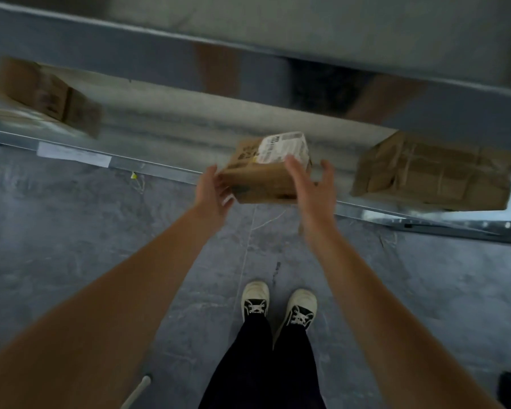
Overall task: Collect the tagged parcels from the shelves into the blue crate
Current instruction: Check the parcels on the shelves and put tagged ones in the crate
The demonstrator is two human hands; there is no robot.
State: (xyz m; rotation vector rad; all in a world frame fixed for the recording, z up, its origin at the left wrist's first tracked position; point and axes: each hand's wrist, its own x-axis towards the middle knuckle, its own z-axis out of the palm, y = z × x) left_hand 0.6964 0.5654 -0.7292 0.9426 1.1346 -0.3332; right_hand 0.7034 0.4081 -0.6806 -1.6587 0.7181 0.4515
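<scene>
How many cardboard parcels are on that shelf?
3: left parcel at the far left, middle parcel between both hands at the shelf's front edge, right parcel. More may sit out of view.

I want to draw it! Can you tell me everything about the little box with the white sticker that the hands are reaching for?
The small parcel is a brown cardboard box with dark printing on its side and a white label across the top. It sits tilted at the front edge of the metal shelf, partly overhanging it. The left hand touches its left end, fingers under the lower corner. The right hand is spread open by its right side, one finger over the top; a firm grip isn't clear.
</scene>
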